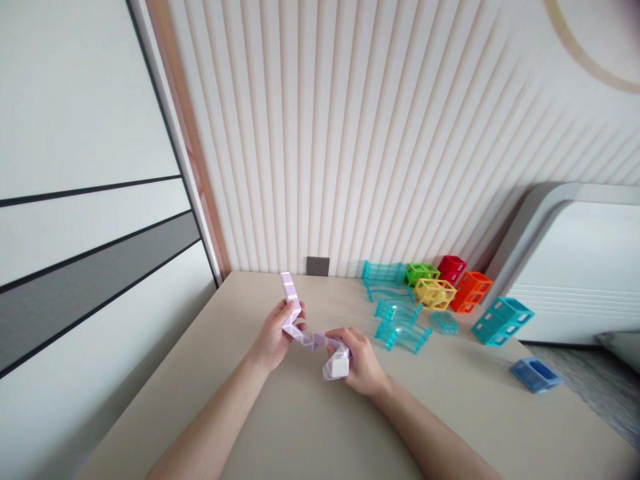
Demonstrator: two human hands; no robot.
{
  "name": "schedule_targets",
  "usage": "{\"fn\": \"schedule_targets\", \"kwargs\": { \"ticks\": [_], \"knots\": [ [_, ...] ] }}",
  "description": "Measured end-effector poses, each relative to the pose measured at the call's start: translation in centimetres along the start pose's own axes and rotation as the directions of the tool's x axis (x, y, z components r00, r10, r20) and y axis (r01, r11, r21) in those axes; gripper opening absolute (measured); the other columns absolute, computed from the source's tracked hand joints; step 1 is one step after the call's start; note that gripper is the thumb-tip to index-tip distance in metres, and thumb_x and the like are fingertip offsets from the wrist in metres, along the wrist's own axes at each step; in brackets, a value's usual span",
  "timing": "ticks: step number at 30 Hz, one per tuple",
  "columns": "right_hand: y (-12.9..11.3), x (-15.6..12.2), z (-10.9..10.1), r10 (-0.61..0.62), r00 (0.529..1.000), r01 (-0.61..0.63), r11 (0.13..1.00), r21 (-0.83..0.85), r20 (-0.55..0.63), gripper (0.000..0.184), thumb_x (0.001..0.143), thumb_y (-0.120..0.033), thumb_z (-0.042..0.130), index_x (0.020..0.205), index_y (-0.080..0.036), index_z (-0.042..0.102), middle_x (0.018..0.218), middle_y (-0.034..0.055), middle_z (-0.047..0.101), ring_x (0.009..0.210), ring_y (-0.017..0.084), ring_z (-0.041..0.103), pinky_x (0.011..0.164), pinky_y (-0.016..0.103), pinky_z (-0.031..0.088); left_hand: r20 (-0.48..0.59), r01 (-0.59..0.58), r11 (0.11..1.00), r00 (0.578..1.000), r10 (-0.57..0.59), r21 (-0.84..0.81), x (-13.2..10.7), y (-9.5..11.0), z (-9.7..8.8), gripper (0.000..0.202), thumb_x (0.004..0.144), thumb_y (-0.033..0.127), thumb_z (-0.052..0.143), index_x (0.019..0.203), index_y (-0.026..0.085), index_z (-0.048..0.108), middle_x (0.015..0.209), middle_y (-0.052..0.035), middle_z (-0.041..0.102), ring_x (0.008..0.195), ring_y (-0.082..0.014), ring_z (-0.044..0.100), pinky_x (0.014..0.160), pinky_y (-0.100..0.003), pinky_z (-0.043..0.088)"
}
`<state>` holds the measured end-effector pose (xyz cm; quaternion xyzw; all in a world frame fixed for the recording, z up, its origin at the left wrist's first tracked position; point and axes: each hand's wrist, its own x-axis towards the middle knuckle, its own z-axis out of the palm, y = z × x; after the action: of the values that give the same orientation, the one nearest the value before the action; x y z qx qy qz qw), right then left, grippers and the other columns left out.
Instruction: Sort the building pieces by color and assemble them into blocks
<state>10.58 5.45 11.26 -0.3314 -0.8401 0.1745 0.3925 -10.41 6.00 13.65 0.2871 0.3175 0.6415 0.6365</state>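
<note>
A lilac and white twist-snake puzzle (309, 333) made of small wedge segments is held between both hands just above the beige table (300, 427). My left hand (274, 339) is closed around its far part, with one end sticking up past the fingers. My right hand (361, 363) is closed around the near end, where a white face of the last segment shows. The middle of the puzzle zigzags between the two hands.
Coloured plastic track pieces lie at the back right: teal curved rails (400, 325), green (421, 272), yellow (435, 294), red (452, 268), orange (471, 291) and teal (502, 321) frame blocks, a blue block (536, 374). A wall socket (317, 266) sits behind. A white cabinet (580, 267) stands right.
</note>
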Motion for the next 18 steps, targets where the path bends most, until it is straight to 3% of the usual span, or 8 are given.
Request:
{"fn": "schedule_targets", "kwargs": {
  "ticks": [6, 12, 18],
  "knots": [
    [-0.17, 0.13, 0.01, -0.021, 0.999, 0.019, 0.999, -0.044, -0.024, 0.017, 0.088, -0.024, 0.057, 0.103, -0.022, 0.064, 0.086, 0.0058, 0.074, 0.075, 0.022, 0.065, 0.073, 0.034, 0.047, -0.005, 0.016, 1.0, 1.0, -0.016, 0.015, -0.01, 0.07, -0.2, 0.028, 0.076, 0.036, 0.082, 0.091, 0.018, 0.069, 0.096, -0.0026, 0.066, 0.082, -0.0149, 0.061, 0.067, -0.027, 0.052],
    [-0.25, -0.07, 0.4, -0.089, 0.995, 0.085, 0.991, -0.105, -0.039, 0.018, 0.089, -0.021, 0.057, 0.106, -0.022, 0.062, 0.086, 0.0058, 0.074, 0.073, 0.021, 0.064, 0.072, 0.034, 0.045, 0.002, -0.01, 1.0, 1.0, 0.01, 0.013, 0.09, 0.0, -0.16, 0.033, 0.076, 0.041, 0.082, 0.095, 0.017, 0.07, 0.09, -0.0032, 0.067, 0.077, -0.0142, 0.061, 0.066, -0.027, 0.051],
    [-0.77, 0.03, 0.53, -0.139, 0.987, 0.122, 0.974, -0.192, -0.076, 0.016, 0.09, -0.018, 0.057, 0.105, -0.021, 0.06, 0.083, 0.0058, 0.073, 0.069, 0.02, 0.063, 0.07, 0.033, 0.042, -0.083, -0.129, 0.973, 0.986, 0.147, 0.192, 0.39, -0.35, -0.19, 0.044, 0.073, 0.049, 0.082, 0.098, 0.015, 0.071, 0.086, -0.0056, 0.071, 0.075, -0.0161, 0.064, 0.069, -0.027, 0.05]
  ]
}}
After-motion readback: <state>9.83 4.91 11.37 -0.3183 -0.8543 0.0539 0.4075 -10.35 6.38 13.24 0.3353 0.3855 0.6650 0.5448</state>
